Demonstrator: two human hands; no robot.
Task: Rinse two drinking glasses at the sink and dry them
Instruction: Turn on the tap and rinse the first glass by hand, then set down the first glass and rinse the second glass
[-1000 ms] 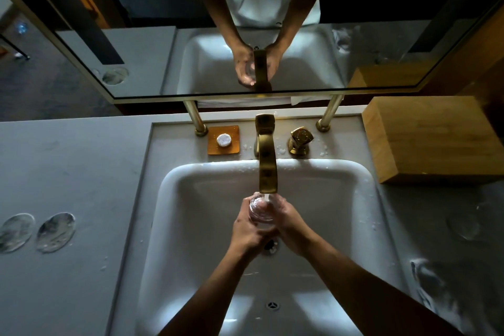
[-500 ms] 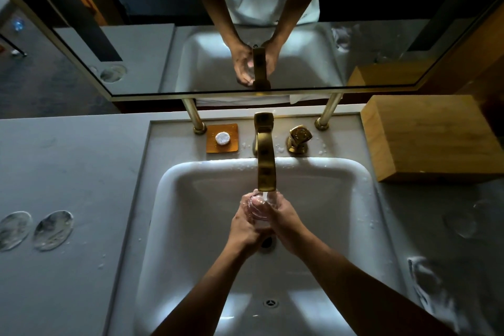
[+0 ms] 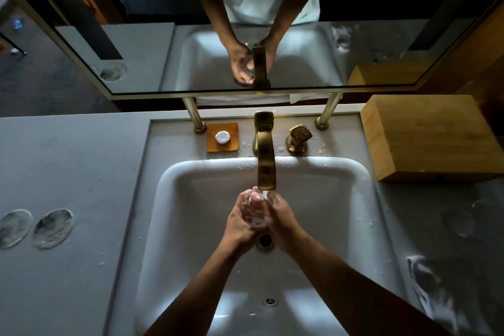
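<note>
White porcelain sink [image 3: 191,226] fills the near middle, and both forearms reach across it to meet over the drain [image 3: 265,240]. The left hand [image 3: 240,222] and right hand [image 3: 281,218] are cupped around one clear drinking glass [image 3: 253,210], fingers curled on its wall from either side, holding it tilted under the thin stream that falls from the brass faucet [image 3: 266,155]. Wet glass like this is probably slick, stiff and breakable against porcelain, so a hold round the body, low and with both hands, looks safer than pinching the rim. To the near right on the grey tabletop [image 3: 68,158] lies a crumpled cloth [image 3: 428,289], and something faint and transparent beyond it may be the second glass; I cannot tell. At the left sit two round clear coasters [image 3: 35,229]. Farther back are a soap dish [image 3: 222,137], the tap handle [image 3: 298,138], a wooden box [image 3: 431,136], then the mirror [image 3: 141,57].
</note>
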